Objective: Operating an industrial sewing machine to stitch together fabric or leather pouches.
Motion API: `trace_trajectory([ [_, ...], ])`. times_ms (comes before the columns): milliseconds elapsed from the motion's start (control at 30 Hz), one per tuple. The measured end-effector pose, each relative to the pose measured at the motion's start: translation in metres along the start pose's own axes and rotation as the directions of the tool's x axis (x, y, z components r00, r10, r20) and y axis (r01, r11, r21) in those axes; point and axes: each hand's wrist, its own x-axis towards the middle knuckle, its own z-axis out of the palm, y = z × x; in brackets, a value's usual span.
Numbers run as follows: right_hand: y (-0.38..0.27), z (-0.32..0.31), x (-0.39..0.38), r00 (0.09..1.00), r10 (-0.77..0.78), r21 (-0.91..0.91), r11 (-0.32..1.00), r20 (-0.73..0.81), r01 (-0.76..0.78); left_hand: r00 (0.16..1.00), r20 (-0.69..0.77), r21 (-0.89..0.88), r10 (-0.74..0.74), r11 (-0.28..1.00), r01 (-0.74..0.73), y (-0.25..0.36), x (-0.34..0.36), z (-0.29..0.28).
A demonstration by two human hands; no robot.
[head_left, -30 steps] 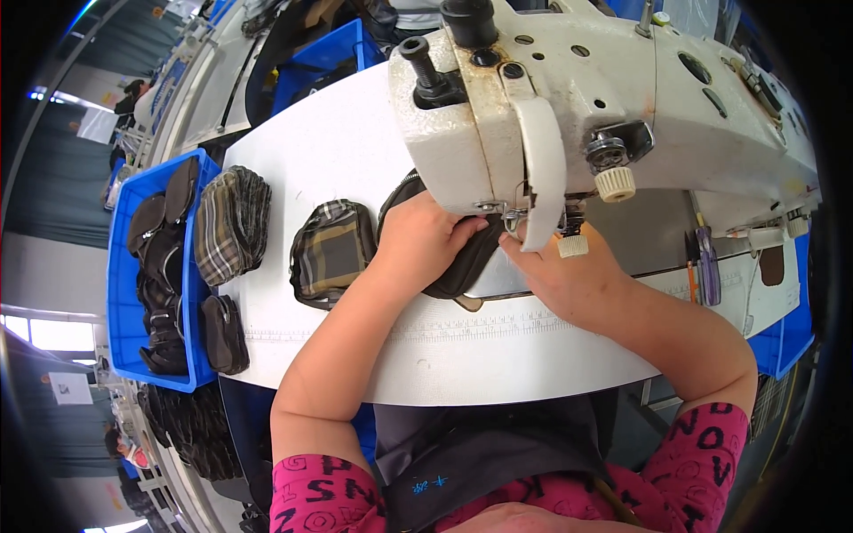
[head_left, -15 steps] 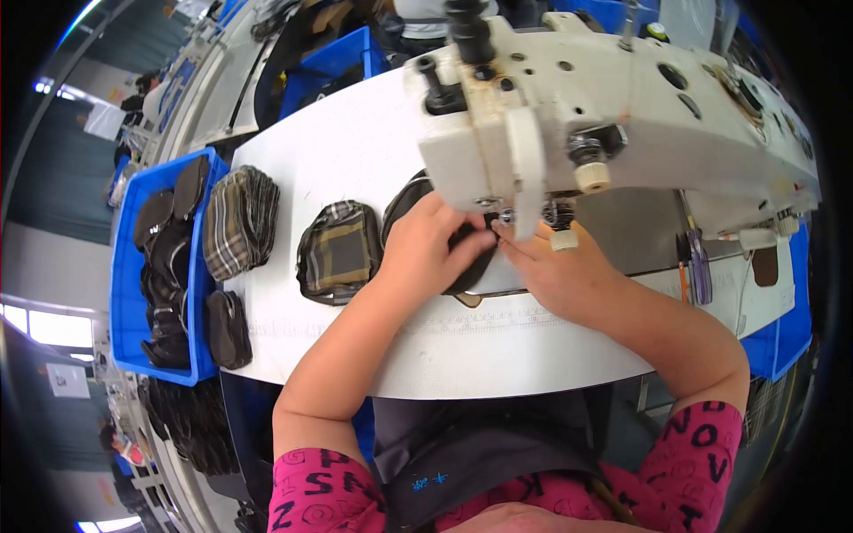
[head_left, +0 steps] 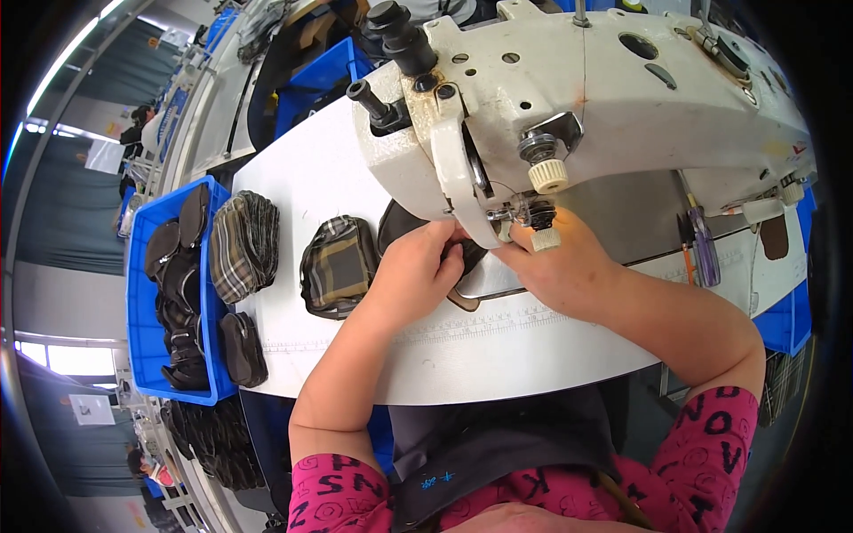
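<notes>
A dark rounded fabric piece point(head_left: 397, 221) lies under the head of a white sewing machine point(head_left: 462, 133). My left hand point(head_left: 413, 271) pinches its near edge, thumb and fingers drawn together beside the needle area. On the other side of the needle, my right hand point(head_left: 562, 268) is closed at the fabric's edge, its fingertips partly hidden by the machine's lever and thread guide. The stitching point itself is hidden behind the machine head. To the left of my left hand rests a plaid fabric pouch piece point(head_left: 339, 266) with a dark border.
A stack of plaid pieces point(head_left: 242, 247) and a dark pouch piece point(head_left: 242, 349) sit at the table's left, beside a blue bin point(head_left: 219, 360) of dark pieces. Purple-handled tool point(head_left: 706, 264) and a brown patch point(head_left: 774, 238) lie at right. Another blue bin point(head_left: 355, 59) stands behind.
The view has shifted, so the machine head appears farther left. My left thumb has drawn in toward its fingers at the fabric, and my right hand stays close to the needle.
</notes>
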Motion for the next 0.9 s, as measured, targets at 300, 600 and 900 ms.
trace_trajectory([
  [300,-0.002,0.0,-0.002,0.999,-0.007,-0.061,0.998,0.052,0.01,0.964,-0.022,0.376,0.267,0.895,-0.239,0.015,0.0,0.004],
  [600,-0.003,0.0,0.0,0.999,-0.012,-0.075,0.997,0.038,0.015,0.925,-0.057,0.535,0.376,0.794,-0.29,0.015,0.0,0.017],
  [900,-0.004,-0.003,-0.001,0.999,-0.043,-0.023,0.999,0.001,0.043,0.987,0.004,0.192,0.16,0.969,-0.158,0.012,0.008,0.007],
])
